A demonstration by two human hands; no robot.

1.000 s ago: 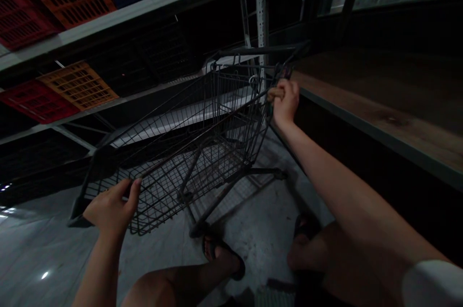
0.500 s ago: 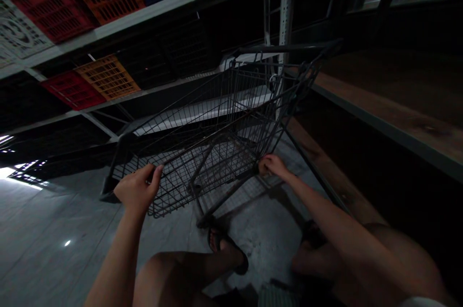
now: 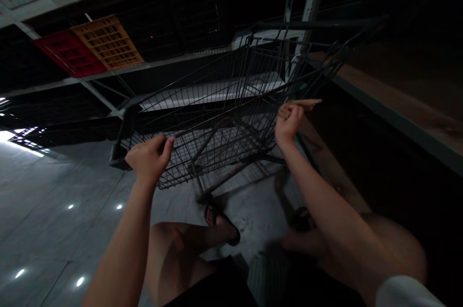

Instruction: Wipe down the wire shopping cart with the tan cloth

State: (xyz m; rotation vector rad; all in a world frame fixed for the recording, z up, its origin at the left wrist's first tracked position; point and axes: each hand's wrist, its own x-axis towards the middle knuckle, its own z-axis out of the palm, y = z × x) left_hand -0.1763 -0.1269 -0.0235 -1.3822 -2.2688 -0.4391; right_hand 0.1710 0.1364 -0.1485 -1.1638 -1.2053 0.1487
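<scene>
A dark wire shopping cart (image 3: pixel 224 115) stands in front of me, its basket's front end at the left and its handle (image 3: pixel 329 24) at the upper right. My left hand (image 3: pixel 149 155) is closed around the near top rail, close to the basket's front. Near the rear of that side, my right hand (image 3: pixel 288 126) grips a crumpled brown rag (image 3: pixel 306 103), one end of which sticks out to the right. Whether the rag touches the wire is hard to make out in the dim light. Inside the basket I see only bare wire mesh.
Behind the cart runs a metal rack (image 3: pixel 170 62) holding a red crate (image 3: pixel 70 51), a yellow crate (image 3: pixel 110 43) and dark crates. A wooden-topped low shelf (image 3: pixel 394 92) borders the right side. My sandalled foot (image 3: pixel 221 224) is by the cart's lower frame, on grey floor (image 3: pixel 90 234).
My right hand has risen with the brown rag from the cart's lower frame to the upper side rail. My left hand keeps its hold on the rail. The view has tilted downward.
</scene>
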